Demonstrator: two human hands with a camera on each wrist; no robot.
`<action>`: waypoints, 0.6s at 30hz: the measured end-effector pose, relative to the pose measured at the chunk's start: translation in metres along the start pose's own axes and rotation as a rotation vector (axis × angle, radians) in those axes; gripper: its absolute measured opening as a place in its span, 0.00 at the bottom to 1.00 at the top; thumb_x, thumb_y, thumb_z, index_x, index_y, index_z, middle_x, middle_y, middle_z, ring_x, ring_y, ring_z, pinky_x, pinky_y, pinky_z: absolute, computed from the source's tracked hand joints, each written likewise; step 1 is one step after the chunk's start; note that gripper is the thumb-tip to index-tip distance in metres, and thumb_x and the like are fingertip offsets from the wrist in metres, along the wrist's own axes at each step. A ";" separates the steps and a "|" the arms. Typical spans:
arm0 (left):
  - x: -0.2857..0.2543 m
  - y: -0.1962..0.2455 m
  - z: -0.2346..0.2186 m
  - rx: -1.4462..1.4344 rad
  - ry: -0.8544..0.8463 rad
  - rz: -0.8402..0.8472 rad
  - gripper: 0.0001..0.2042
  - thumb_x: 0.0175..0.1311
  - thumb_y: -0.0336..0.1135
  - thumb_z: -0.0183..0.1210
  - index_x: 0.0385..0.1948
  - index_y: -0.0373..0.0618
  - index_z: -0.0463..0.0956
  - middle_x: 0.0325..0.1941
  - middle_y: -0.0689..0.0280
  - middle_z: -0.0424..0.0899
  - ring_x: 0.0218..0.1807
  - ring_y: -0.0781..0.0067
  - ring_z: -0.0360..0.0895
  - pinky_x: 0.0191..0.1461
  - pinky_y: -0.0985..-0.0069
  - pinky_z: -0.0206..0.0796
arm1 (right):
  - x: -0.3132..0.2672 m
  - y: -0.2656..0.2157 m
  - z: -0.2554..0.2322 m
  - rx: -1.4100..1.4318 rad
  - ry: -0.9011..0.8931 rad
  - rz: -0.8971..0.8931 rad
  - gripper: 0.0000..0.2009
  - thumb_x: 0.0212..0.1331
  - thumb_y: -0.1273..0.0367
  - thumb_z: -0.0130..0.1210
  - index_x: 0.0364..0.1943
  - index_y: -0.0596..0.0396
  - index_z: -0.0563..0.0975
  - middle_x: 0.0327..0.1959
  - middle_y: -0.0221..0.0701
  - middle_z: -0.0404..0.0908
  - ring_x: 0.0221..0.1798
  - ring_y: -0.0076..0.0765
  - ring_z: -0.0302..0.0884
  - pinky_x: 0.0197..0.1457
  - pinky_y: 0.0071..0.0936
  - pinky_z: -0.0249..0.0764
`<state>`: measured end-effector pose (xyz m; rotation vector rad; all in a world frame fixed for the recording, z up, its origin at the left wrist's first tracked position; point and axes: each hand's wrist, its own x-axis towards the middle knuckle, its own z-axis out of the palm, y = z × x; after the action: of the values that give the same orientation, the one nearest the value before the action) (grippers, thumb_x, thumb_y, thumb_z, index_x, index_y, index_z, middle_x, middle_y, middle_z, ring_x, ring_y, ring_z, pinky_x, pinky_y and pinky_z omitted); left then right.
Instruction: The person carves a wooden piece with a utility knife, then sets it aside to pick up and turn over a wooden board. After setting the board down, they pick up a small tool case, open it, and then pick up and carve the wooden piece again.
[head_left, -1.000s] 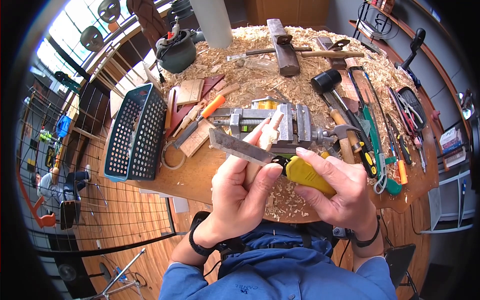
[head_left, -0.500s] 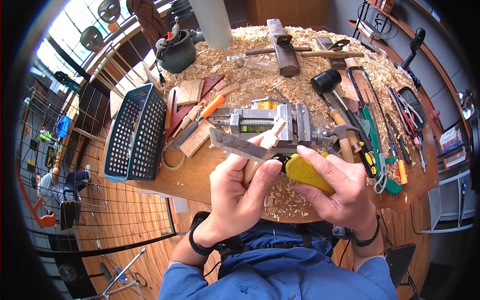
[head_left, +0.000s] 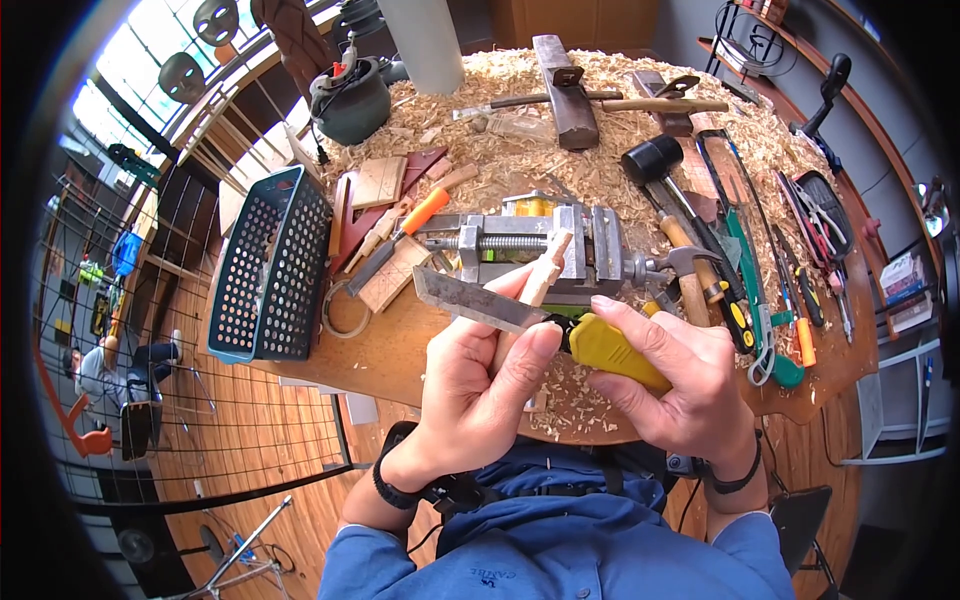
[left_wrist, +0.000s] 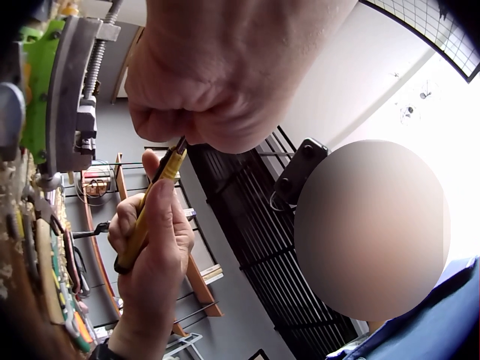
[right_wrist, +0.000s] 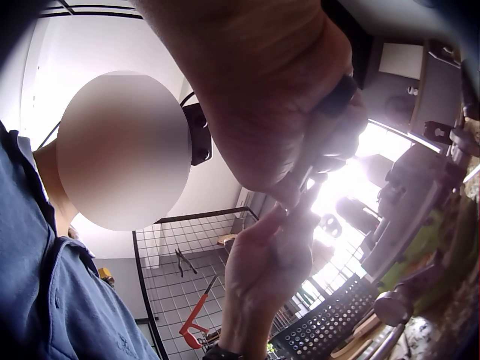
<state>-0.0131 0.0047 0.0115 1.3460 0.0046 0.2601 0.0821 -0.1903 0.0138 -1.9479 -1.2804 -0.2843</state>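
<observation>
In the head view my left hand [head_left: 475, 395] grips a slim carved wooden stick [head_left: 545, 272], its notched upper end pointing up and away from me. My right hand [head_left: 685, 385] holds a utility knife by its yellow handle [head_left: 622, 352]. The knife's long blade [head_left: 478, 302] reaches left across the stick, and my left thumb presses at the blade's base near the handle. Behind the stick stands a metal bench vise [head_left: 575, 255]. From the left wrist the yellow knife [left_wrist: 142, 217] shows in the right hand, while the stick is hidden behind the left fist.
A perforated basket [head_left: 270, 265] stands left, beside wood blocks [head_left: 395, 275] and an orange-handled chisel [head_left: 425, 213]. Wood shavings [head_left: 480, 150] cover the back of the bench, around hand planes [head_left: 570, 100]. On the right lie a mallet [head_left: 652, 160], a hammer [head_left: 690, 262] and saws [head_left: 745, 260].
The stick tilted toward me and has swung back up, with its notched side turned a little. The blade's tip has shifted slightly left and down. Both hands keep their grips.
</observation>
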 end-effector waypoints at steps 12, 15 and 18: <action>-0.002 -0.002 -0.006 0.136 -0.005 -0.040 0.23 0.78 0.28 0.55 0.70 0.29 0.64 0.62 0.61 0.81 0.59 0.82 0.74 0.62 0.82 0.66 | 0.000 -0.001 -0.001 -0.057 -0.007 0.007 0.31 0.54 0.62 0.73 0.63 0.59 0.79 0.24 0.33 0.76 0.21 0.37 0.76 0.25 0.34 0.73; -0.001 -0.003 -0.004 0.179 0.007 -0.008 0.24 0.78 0.29 0.56 0.70 0.29 0.64 0.64 0.61 0.80 0.59 0.82 0.74 0.62 0.82 0.66 | 0.000 0.000 -0.001 -0.061 0.010 0.004 0.31 0.54 0.62 0.74 0.63 0.59 0.78 0.24 0.33 0.77 0.21 0.37 0.76 0.24 0.34 0.73; 0.000 -0.007 -0.001 0.117 0.015 0.125 0.25 0.77 0.29 0.56 0.71 0.28 0.63 0.64 0.60 0.79 0.59 0.81 0.74 0.62 0.81 0.67 | 0.000 0.000 0.000 -0.031 0.024 0.000 0.31 0.54 0.62 0.73 0.63 0.59 0.79 0.24 0.34 0.77 0.21 0.38 0.76 0.24 0.35 0.73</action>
<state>-0.0118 0.0046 0.0046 1.4634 -0.0526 0.3799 0.0824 -0.1900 0.0133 -1.9651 -1.2679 -0.3281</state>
